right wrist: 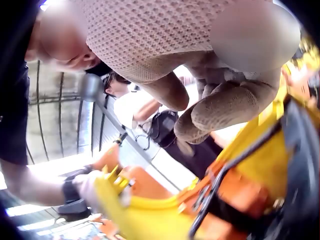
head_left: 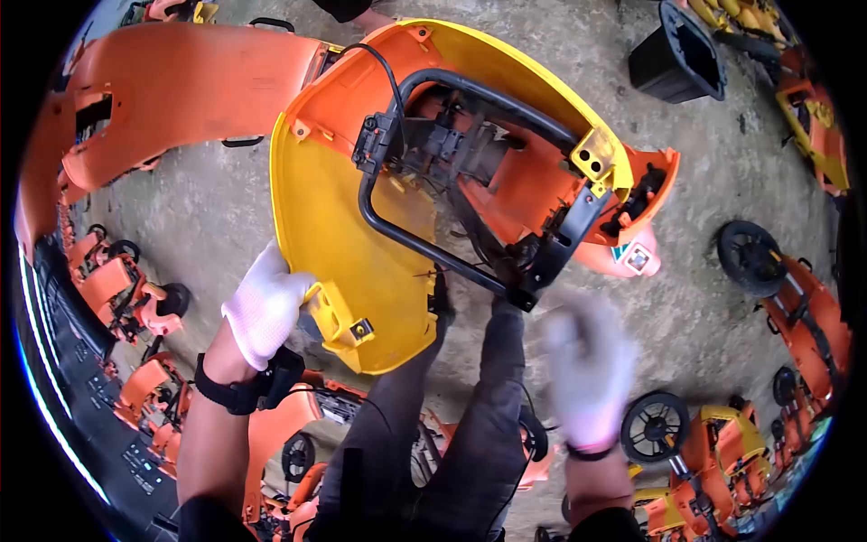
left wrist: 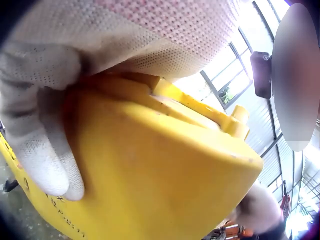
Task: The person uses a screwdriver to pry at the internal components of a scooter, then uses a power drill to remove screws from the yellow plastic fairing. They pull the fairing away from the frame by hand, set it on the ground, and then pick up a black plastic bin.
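Observation:
In the head view my gloved left hand grips the left edge of a yellow plastic panel, part of a yellow and orange scooter body. The left wrist view has the white-gloved fingers bent over the yellow edge, with the palm close above it. A black tube frame crosses the inside of the body. Motion blurs my gloved right hand, which hovers to the right of the frame's lower corner. Its fingers are loosely bent, apart from the body, and nothing shows between them and the thumb.
An orange body section extends left from the shell. A black bin stands at the upper right on the concrete floor. Orange and yellow scooters with black wheels surround the work area. Another person stands beyond the body.

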`<state>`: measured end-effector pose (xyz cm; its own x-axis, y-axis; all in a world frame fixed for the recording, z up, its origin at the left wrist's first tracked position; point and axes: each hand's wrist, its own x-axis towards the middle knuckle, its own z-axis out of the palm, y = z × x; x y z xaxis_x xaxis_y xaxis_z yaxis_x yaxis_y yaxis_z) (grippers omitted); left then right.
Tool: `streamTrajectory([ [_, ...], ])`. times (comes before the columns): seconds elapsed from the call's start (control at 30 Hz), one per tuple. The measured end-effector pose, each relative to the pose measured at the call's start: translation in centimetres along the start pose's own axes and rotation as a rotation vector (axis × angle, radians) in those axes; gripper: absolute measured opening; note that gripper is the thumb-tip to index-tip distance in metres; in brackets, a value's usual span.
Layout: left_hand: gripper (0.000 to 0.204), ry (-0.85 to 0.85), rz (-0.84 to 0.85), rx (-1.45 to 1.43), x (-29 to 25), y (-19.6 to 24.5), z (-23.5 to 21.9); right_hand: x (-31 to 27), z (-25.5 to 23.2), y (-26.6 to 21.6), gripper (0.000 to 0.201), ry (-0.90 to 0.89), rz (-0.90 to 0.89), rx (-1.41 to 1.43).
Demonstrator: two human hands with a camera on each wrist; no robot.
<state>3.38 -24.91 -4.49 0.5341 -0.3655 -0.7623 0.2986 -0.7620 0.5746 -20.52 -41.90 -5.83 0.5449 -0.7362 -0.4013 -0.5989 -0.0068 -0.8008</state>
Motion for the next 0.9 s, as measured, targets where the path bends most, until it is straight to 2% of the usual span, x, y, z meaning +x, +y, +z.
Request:
streamTrajectory([
  [0.07, 0.037, 0.001, 0.018, -0.026, 0.1, -0.9, 0.2, 2.9, -3.9, -0.3, 0.02, 0.266, -0.005, -0.013],
  [0.1, 0.036, 0.011, 0.033, -0.028, 0.2, -1.2, 0.4, 5.3, -5.3, 0.0, 0.023, 0.349, -0.24, -0.199],
  [0.13, 0.037, 0.005, 0.035, -0.029, 0.2, -1.0, 0.5, 7.0, -5.9, -0.3, 0.033, 0.319, -0.152, -0.12],
  [0.23, 0.035, 0.038, 0.106, -0.237, 0.8, -2.4, 1.5, 11.5, -6.4, 2.9, 0.055, 0.161, -0.321, -0.269],
  [0.27, 0.035, 0.039, 0.105, -0.25, 0.9, -2.8, 1.6, 12.4, -6.2, 3.3, 0.058, 0.064, -0.263, -0.258],
  [0.3, 0.033, 0.033, 0.094, -0.142, 1.2, -3.1, 1.4, 13.3, -5.9, 3.7, 0.062, -0.033, -0.204, -0.243],
  [0.33, 0.032, 0.026, 0.082, -0.032, 1.5, -3.2, 1.2, 14.8, -5.9, 4.4, 0.062, -0.039, -0.207, -0.249],
  [0.4, 0.03, 0.065, 0.058, 0.007, 1.5, -3.1, 1.7, 16.9, -6.4, 5.5, 0.071, -0.298, -0.055, -0.131],
  [0.43, 0.028, 0.1, 0.044, 0.057, 1.7, -2.8, 2.3, 17.0, -6.7, 5.1, 0.071, -0.298, -0.054, -0.141],
  [0.53, 0.028, 0.12, 0.01, -0.007, 1.3, -1.7, 3.3, 17.3, -6.9, 4.8, 0.089, -0.466, -0.249, -0.155],
  [0.57, 0.028, 0.118, 0.003, -0.009, 1.4, -1.6, 3.4, 17.2, -6.4, 5.2, 0.092, -0.501, -0.312, -0.084],
  [0.63, 0.028, 0.058, 0.018, -0.036, 1.5, -1.5, 3.2, 17.4, -6.2, 5.2, 0.091, -0.333, -0.431, -0.463],
  [0.77, 0.028, 0.124, 0.011, 0.022, 1.5, -1.7, 2.3, 18.3, -6.9, 3.6, 0.087, -0.358, -0.41, -0.553],
  [0.83, 0.026, 0.053, 0.012, -0.042, 1.3, -1.6, 1.9, 19.0, -7.4, 3.6, 0.082, -0.397, -0.456, -0.619],
  [0.9, 0.03, 0.049, -0.005, 0.017, 1.4, -1.3, 2.2, 19.6, -8.0, 3.1, 0.074, -0.425, -0.524, -0.624],
])
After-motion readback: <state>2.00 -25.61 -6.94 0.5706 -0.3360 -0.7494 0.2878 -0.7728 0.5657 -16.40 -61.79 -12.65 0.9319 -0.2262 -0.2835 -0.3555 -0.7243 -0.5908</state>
